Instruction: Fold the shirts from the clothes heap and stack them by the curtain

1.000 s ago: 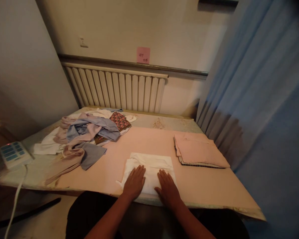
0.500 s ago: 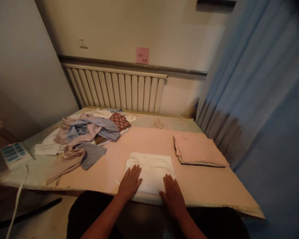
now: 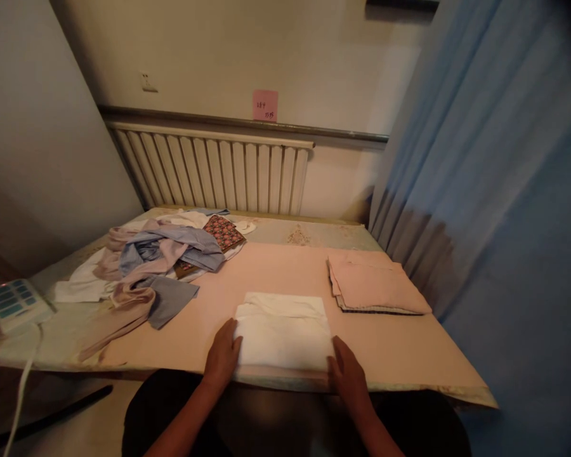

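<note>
A white garment [image 3: 282, 336], folded into a flat rectangle, lies in front of me near the table's front edge. At its left edge is my left hand [image 3: 223, 355], with the fingers curled in and the thumb against the cloth. My right hand [image 3: 349, 371] holds the right edge in the same way, its thumb towards the cloth. The fingertips of both hands are partly hidden at the edges. Slight wrinkles run across the garment's far part.
On the left lies a loose heap of clothes [image 3: 171, 251] with a patterned red piece [image 3: 224, 232]. A folded pink stack [image 3: 375, 282] sits to the right on the pink tabletop [image 3: 285, 266]. A white power strip [image 3: 16, 304] with a cable stands at the left edge; a blue curtain [image 3: 480, 190] hangs right.
My hands have moved from lying flat on top of the white garment outward to its left and right edges, with fingers now curled. The view has shifted slightly.
</note>
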The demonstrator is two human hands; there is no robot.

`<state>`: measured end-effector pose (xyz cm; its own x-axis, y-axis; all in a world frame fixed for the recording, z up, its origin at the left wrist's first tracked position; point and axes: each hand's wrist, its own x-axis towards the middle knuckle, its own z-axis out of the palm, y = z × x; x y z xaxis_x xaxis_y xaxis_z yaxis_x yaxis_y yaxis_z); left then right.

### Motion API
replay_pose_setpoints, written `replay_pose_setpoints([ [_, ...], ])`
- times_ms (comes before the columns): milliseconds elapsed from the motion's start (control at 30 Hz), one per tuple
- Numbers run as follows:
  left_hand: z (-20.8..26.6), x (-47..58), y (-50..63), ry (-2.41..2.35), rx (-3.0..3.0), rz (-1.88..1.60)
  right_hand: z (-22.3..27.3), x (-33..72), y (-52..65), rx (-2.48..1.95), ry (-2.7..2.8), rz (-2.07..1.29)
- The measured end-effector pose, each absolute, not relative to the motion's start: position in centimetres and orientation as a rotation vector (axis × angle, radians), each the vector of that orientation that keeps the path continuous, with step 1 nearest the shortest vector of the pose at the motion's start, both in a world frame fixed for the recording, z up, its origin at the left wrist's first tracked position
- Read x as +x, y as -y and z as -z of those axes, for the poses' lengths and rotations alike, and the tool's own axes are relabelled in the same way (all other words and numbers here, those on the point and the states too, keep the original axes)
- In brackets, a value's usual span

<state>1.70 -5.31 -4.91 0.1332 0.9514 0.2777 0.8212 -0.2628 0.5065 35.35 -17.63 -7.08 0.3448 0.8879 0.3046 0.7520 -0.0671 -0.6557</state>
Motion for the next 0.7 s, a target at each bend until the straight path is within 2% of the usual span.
replay_pose_setpoints([
  [133,2.4,1.4,4.1,-1.88,1.849,-0.575,3.9,36.8,16.3,-2.023,1.044,-0.551],
  [300,1.5,1.3,2.2,-1.882,1.717,-0.479,1.6,37.0,14.8,-1.947,0.842,-0.966],
  [700,0.9,1.6,0.6,-1.635,1.352,-0.52,1.7,36.3,12.7,-1.724,0.699,-1.21],
])
